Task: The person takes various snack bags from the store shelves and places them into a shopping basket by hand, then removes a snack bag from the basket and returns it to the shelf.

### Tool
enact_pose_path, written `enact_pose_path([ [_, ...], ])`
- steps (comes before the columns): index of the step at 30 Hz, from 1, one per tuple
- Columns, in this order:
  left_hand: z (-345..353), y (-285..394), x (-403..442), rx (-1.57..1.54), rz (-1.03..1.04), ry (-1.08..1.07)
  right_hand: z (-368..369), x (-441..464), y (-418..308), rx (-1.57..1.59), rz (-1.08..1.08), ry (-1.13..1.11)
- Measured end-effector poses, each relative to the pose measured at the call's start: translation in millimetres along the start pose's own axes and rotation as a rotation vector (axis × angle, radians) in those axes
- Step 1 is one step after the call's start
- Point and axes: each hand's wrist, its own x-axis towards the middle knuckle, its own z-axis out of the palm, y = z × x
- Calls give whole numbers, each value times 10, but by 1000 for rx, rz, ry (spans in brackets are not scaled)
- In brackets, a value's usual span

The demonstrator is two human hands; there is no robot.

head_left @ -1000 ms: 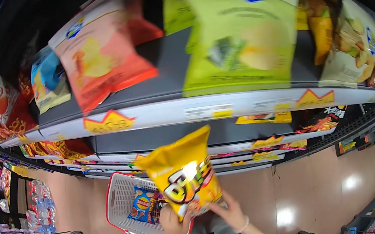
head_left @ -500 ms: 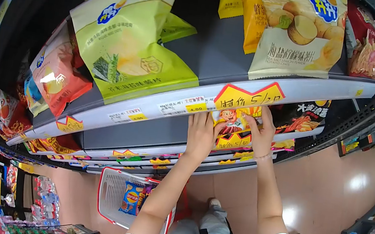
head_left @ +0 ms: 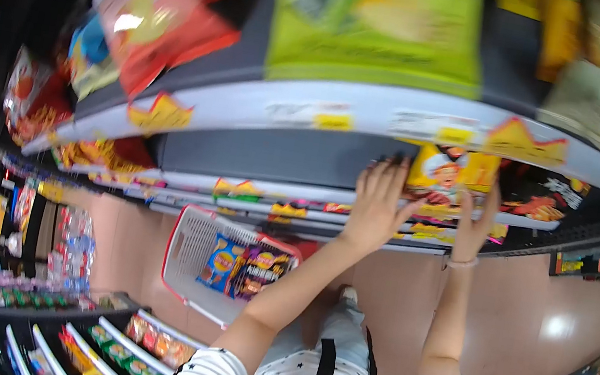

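A yellow snack bag [head_left: 450,172] with a cartoon face stands on the second shelf, under the top shelf's price rail. My left hand [head_left: 383,199] is at the bag's left side, fingers apart and flat on the shelf, its thumb near the bag's lower edge. On the bag's right side rests my right hand [head_left: 477,216], fingers spread along the edge, thumb on the front. Just right of it lies a black snack bag [head_left: 542,196].
A white basket with a red rim [head_left: 184,248] holds a blue bag [head_left: 224,262] and a dark bag [head_left: 261,272]. The top shelf carries a green bag [head_left: 376,31] and a red bag [head_left: 160,28]. Bottles [head_left: 74,250] stand at left.
The view has shifted, and the shelf bags appear further right. My left hand has moved slightly away from the yellow bag, which was held in both hands above the basket one second ago.
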Motion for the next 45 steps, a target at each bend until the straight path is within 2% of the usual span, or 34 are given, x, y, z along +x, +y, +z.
enact_pose_path([
  [2,-131,-98,-346,-91,-55,-4,13,-142,-212,21,-30,48],
  [3,-222,-195,-576,-74,-80,4,14,-271,-368,-12,25,85],
  [5,-336,-397,-1169,-148,-123,87,-1,-640,-392,-199,-65,139],
  [7,-538,-669,-1913,-57,-291,63,120,-1203,-529,-150,58,175],
  [9,-736,-1026,-2573,12,-345,73,209,-1997,-377,-147,217,38],
  [10,-888,-1200,-2871,171,-464,-151,299,-2274,-477,-154,204,-193],
  [11,-926,-1458,-3187,275,-529,-283,468,-2508,-665,-162,190,-424],
  [12,-922,-1720,-3548,266,-543,-277,730,-2688,-968,-97,418,-658],
  [14,-919,-2218,-4191,54,-1098,-568,1354,-3142,-1288,445,1031,-765],
  [15,-937,-2413,-4349,41,-1108,-561,1591,-3398,-1194,646,1408,-775],
  [16,-938,-2577,-4460,24,-1164,-663,1827,-3696,-1008,841,1784,-758],
  [17,-909,-2718,-4563,5,-1216,-765,2047,-4058,-774,587,1366,-1058],
  [18,-850,-2843,-4679,-15,-1222,-753,2237,-4343,-612,329,918,-1288],
  [19,-759,-2944,-4801,-147,-1325,-775,2443,-4441,-605,308,910,-1298],
  [20,-642,-3040,-4938,-282,-1424,-796,2683,-4494,-627,50,1340,-1121],
  [21,-471,-3128,-5163,-317,-1397,-741,2847,-4557,-600,-220,1735,-875],
  [22,-600,-3116,-5042,-330,-1400,-737,2883,-4686,-490,-234,1730,-874],
  [24,-1047,-2984,-4571,-735,-1209,-763,2846,-5079,-95,84,1833,-609],
  [25,-1024,-2874,-4584,-447,-1271,-745,2862,-5271,225,-104,1819,-786],
  [26,-1023,-2843,-4621,-449,-1269,-752,2791,-5316,215,-105,1824,-779],
  [27,-981,-2857,-4653,-443,-1296,-789,2753,-5319,201,-339,1139,-1190],
  [28,-973,-2859,-4628,-434,-1315,-823,2781,-5191,55,-531,382,-1452],
  [29,-981,-2794,-4617,-248,-1207,-788,2742,-5049,-95,-490,288,-1467],
  [30,-1036,-2729,-4565,-248,-1175,-785,2692,-5074,-91,-554,141,-1442],
  [32,-1215,-2599,-4438,-23,-1016,-773,2680,-4811,-418,-532,350,-1519],
  [34,-1473,-2450,-4288,88,-833,-660,2518,-4520,-869,-379,704,-1308],
  [36,-1747,-2303,-4133,22,-742,-636,2322,-4095,-1406,-399,757,-1282],
  [40,-2296,-1722,-3444,4,-555,-480,1742,-3585,-1995,-310,439,-1021],
  [42,-2478,-1432,-3076,-1,-498,-446,1462,-3040,-2376,-215,473,-1022],
  [44,-2579,-1139,-2677,49,-310,-226,1188,-2738,-2412,-115,150,-770],
  [45,-2579,-1007,-2494,56,-249,-154,1085,-2528,-2415,-29,107,-712],
])
